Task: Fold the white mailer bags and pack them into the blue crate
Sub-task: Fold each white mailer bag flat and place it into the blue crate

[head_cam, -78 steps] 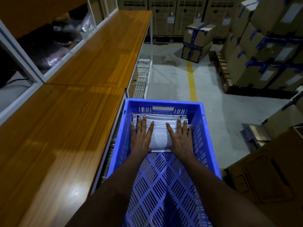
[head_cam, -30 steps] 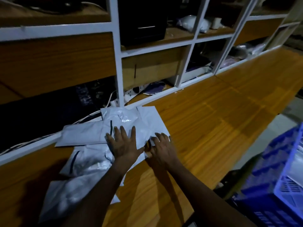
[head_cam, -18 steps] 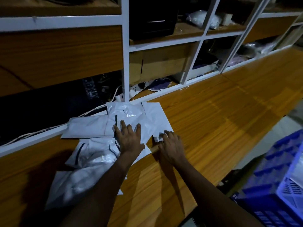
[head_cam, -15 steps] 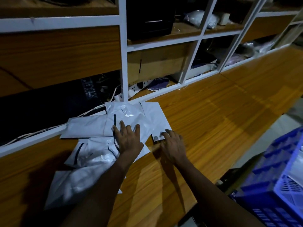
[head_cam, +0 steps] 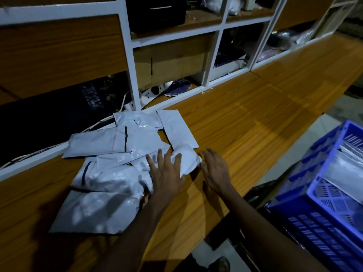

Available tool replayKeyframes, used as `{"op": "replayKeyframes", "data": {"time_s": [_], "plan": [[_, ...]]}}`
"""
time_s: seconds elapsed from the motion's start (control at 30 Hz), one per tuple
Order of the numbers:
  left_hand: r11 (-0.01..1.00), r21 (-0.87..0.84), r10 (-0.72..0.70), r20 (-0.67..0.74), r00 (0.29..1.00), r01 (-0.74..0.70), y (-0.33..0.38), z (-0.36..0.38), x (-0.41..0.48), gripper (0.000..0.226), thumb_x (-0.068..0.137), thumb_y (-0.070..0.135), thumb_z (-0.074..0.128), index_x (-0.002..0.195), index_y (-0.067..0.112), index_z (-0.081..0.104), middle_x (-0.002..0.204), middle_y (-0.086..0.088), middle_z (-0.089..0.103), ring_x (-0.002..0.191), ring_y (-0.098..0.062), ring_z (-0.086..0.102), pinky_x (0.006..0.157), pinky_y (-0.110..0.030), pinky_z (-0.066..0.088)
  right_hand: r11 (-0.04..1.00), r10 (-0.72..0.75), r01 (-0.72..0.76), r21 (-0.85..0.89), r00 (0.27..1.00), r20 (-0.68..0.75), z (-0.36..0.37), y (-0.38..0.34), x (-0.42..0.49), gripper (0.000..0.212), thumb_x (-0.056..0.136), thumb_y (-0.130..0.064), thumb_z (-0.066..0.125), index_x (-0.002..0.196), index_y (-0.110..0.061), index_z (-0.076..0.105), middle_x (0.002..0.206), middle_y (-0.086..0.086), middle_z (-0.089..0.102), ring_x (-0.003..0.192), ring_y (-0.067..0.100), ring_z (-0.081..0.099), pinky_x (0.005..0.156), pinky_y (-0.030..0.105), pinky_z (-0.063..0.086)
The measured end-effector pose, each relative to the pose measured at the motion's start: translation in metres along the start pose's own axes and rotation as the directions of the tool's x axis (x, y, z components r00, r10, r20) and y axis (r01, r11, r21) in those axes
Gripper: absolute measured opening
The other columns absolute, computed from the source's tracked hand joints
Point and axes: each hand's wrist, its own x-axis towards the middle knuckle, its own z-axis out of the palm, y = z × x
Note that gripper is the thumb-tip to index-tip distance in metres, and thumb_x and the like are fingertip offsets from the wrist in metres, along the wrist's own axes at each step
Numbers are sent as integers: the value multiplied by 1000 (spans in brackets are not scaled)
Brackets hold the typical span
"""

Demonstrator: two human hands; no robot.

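Several white mailer bags (head_cam: 110, 173) lie in a loose pile on the wooden bench (head_cam: 255, 124). My left hand (head_cam: 167, 173) lies on one white mailer bag (head_cam: 187, 160) at the pile's right edge. Its fingers are spread on top and its thumb is hidden under the bag's raised, curled fold. My right hand (head_cam: 216, 170) hovers just right of that fold with fingers apart and nothing in them. The blue crate (head_cam: 322, 195) stands low at the right, beside the bench, with folded white bags (head_cam: 345, 169) stacked inside.
White-framed shelves (head_cam: 129, 55) rise behind the bench and hold a dark box, cables, a power strip (head_cam: 151, 91) and wrapped items. The bench runs far to the right. A second blue crate wall (head_cam: 314, 230) sits under the first.
I turned from the crate, where both hands pressed folded bags down, to the bench pile. Since half a second ago the rightmost bag has been pulled toward me and curled up, and my right hand has opened.
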Motion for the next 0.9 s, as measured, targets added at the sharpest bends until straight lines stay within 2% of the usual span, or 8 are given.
{"op": "replayKeyframes", "data": {"time_s": [0.1,0.17,0.27,0.37,0.47,0.67,0.8,0.9], "plan": [[990,-71,118,-8,993,-119,17,10,-7,76,56,50,87,124,22,64,122,-11,62,125,-37,52,110,-72,14,1000,28,-28,11,1000,0,-3,12,-15,54,103,-46,29,138,-12,52,141,20,51,121,38,53,96,48,47],[974,-105,204,45,978,-199,28,18,-12,82,55,57,88,125,23,63,122,-10,63,122,-37,56,107,-71,17,999,27,-27,-18,1000,5,-4,22,-27,53,103,-43,29,138,-11,52,141,21,50,121,39,52,97,49,46],[928,-157,357,123,926,-337,37,36,-16,89,60,60,84,133,23,50,129,-7,62,118,-38,59,97,-72,38,995,20,-15,-99,999,45,-1,39,-46,57,106,-43,22,137,-6,52,142,27,49,126,44,50,100,54,44],[881,-200,461,154,874,-429,40,58,-17,81,81,67,56,143,18,40,142,-8,56,122,-38,57,94,-66,46,982,36,-18,-187,995,98,2,49,-63,53,106,-40,22,139,-8,49,144,26,47,130,45,47,98,56,42],[873,-174,481,158,862,-456,41,71,-15,71,95,62,36,147,14,43,150,-9,48,128,-39,52,99,-65,43,967,77,-47,-250,991,113,-4,50,-72,52,106,-41,16,141,-12,42,146,23,46,133,43,44,96,52,41],[897,-98,442,174,880,-431,60,70,-8,60,100,49,35,144,12,50,150,-14,47,129,-41,50,100,-62,42,931,143,-87,-354,981,134,-14,55,-62,53,103,-37,24,141,-9,48,147,22,47,134,44,44,102,65,38],[926,-105,377,196,905,-362,70,68,-4,59,98,49,34,140,13,55,144,-15,53,127,-41,53,98,-61,44,924,128,-47,-379,973,192,-18,52,-39,57,101,-40,23,141,-9,49,149,23,44,137,45,41,108,64,32],[949,-112,309,177,934,-293,76,65,4,58,99,47,32,138,11,56,140,-14,56,126,-39,53,102,-62,40,921,66,38,-388,966,249,-14,51,-23,57,100,-43,24,141,-11,49,151,21,42,138,45,38,110,62,31]]}}
